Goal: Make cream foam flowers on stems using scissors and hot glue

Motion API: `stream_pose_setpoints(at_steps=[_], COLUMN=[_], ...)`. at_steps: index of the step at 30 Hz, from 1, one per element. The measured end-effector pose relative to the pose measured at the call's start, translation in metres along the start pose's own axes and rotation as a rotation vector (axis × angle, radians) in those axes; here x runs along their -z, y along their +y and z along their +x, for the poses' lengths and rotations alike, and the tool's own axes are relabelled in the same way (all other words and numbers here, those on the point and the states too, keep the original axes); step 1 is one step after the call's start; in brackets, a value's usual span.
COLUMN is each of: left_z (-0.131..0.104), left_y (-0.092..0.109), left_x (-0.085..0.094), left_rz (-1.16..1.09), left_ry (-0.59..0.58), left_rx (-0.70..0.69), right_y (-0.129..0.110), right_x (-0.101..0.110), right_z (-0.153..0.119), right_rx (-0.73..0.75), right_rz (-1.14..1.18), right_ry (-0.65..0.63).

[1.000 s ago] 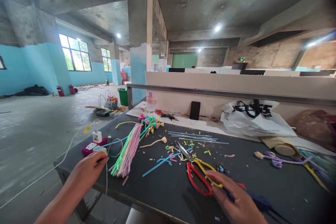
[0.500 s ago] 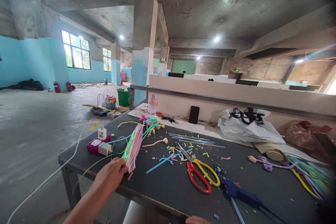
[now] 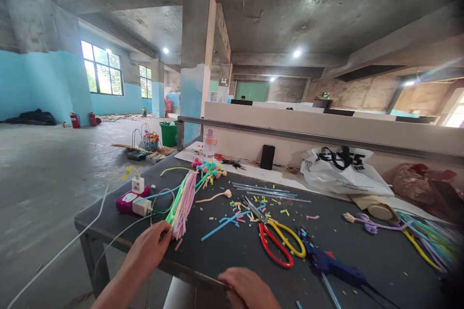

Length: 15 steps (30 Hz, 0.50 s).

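My left hand (image 3: 154, 244) is closed at the lower ends of a bundle of pink, green and yellow fuzzy stems (image 3: 184, 203), near the table's front edge. Coloured flower-like tips (image 3: 210, 169) lie beyond the bundle. My right hand (image 3: 250, 287) is at the front edge, fingers curled and partly hidden, with no object visible in it. Scissors (image 3: 277, 244) with one red and one yellow handle lie right of centre, beside a blue stem (image 3: 232, 222) and small cut pieces. A blue glue gun (image 3: 333, 268) rests to their right.
A pink power socket (image 3: 126, 201) with plugs and white cables is at the table's left. Clear sticks (image 3: 268, 192), a bottle (image 3: 210, 147), a black phone (image 3: 267, 157) and a white bag (image 3: 344, 174) lie toward the back. More stems (image 3: 429, 239) are at right.
My right hand has come further into view from the bottom, over the table's front edge. My left hand stays by the bundle's lower ends. The camera view has shifted slightly.
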<state>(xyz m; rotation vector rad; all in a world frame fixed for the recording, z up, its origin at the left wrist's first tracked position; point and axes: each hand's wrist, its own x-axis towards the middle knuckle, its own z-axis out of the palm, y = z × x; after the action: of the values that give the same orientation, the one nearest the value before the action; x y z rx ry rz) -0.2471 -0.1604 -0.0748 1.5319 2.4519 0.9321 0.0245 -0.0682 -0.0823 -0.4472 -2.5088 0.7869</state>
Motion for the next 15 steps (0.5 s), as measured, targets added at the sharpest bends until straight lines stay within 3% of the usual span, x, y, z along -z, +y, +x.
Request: stream_pose_setpoints(at_steps=[3,6,9,12,15], left_z=[0.001,0.002,0.001,0.001,0.0], left_y=[-0.003,-0.003,-0.003,-0.005,-0.008], left_x=[-0.001,-0.003,-0.005,-0.006,-0.008], left_rz=[-0.037,-0.065,-0.06,-0.078,-0.099], left_ry=[0.023,0.062,0.11,0.121,0.126], left_rx=[0.0,0.029,0.045,0.033,0.032], right_y=[-0.033,-0.047,-0.036,-0.019,-0.011], right_x=[-0.007,-0.024,-0.047,-0.062,-0.064], right_z=[0.045,0.084,0.105,0.107,0.103], right_rx=[0.046,0.083,0.064,0.045,0.07], right_rz=[-0.153,-0.227,-0.341,-0.376,-0.373], right_ry=[-0.018,-0.12,-0.197,-0.172,-0.129])
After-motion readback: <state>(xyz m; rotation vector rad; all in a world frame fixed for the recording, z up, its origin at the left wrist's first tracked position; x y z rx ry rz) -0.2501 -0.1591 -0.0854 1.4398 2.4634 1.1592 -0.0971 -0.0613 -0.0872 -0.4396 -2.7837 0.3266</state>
